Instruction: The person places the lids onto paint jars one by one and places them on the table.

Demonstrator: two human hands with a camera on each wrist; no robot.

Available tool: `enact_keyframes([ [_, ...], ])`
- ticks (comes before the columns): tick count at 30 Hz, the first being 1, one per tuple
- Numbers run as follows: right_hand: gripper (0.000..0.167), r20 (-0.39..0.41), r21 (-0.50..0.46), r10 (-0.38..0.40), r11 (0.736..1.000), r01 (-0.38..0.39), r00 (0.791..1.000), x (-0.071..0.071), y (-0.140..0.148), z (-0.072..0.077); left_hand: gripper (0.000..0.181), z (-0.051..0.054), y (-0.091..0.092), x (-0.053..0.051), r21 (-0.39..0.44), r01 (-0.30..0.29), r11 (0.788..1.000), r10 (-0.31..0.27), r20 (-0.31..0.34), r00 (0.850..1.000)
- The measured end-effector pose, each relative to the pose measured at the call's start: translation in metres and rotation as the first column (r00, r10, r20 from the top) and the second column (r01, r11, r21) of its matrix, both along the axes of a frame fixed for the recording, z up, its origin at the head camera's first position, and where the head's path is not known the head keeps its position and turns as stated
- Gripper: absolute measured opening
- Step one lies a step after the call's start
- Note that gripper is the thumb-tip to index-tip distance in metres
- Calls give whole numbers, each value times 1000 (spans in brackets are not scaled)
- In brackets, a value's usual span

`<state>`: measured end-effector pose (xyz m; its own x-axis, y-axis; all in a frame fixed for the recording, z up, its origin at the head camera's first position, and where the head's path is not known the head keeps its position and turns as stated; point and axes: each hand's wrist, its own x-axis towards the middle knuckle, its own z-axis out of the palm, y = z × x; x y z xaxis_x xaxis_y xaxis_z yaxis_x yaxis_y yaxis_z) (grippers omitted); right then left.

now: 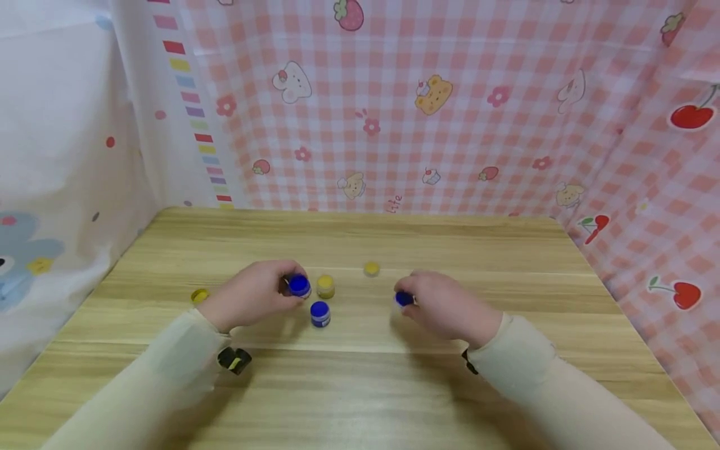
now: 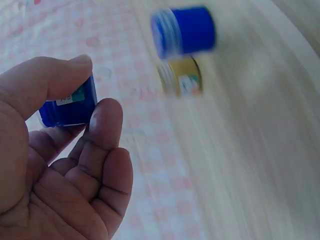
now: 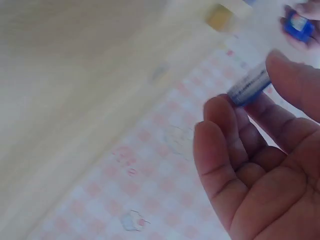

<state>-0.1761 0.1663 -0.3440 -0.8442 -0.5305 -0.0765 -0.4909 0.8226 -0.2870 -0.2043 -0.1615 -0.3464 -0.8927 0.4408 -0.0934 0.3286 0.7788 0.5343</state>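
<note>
My left hand (image 1: 255,290) pinches a small blue paint jar (image 1: 299,285) between thumb and fingers, held by its sides. In the left wrist view this jar has a pale label, partly covered by the thumb. A thin round lid (image 3: 250,86), blue with a whitish side, is pinched in my right hand (image 1: 444,306), to the right and apart from the jars. Close beside the left hand a second blue paint jar (image 1: 320,314) stands upright on the table. Behind it stands a yellow paint jar (image 1: 325,286), which shows a label in the left wrist view (image 2: 189,84).
One yellow lid (image 1: 371,269) lies on the wooden table (image 1: 360,387) between the hands, farther back. Another yellow lid (image 1: 199,295) is at the left, beside the left wrist. A pink checked cloth (image 1: 360,150) hangs behind the table and along its right side.
</note>
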Motion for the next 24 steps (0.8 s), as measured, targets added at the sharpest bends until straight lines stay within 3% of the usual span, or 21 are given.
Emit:
enact_keyframes([
  [5,33,-28,-112,-11,994,7,1000,3,-4,17,27,2,25,-3,89,7,996,-11,40,999],
  [12,36,-57,-260,-3,966,-11,998,4,-14,22,30,5,52,-4,151,16,988,-25,58,998],
  [19,33,-1,-366,-36,930,33,999,3,-25,21,28,1,71,-2,205,62,977,-68,22,997],
  [24,27,-34,-405,-30,914,13,999,4,-28,19,26,-2,79,-1,202,95,975,-92,-24,995],
])
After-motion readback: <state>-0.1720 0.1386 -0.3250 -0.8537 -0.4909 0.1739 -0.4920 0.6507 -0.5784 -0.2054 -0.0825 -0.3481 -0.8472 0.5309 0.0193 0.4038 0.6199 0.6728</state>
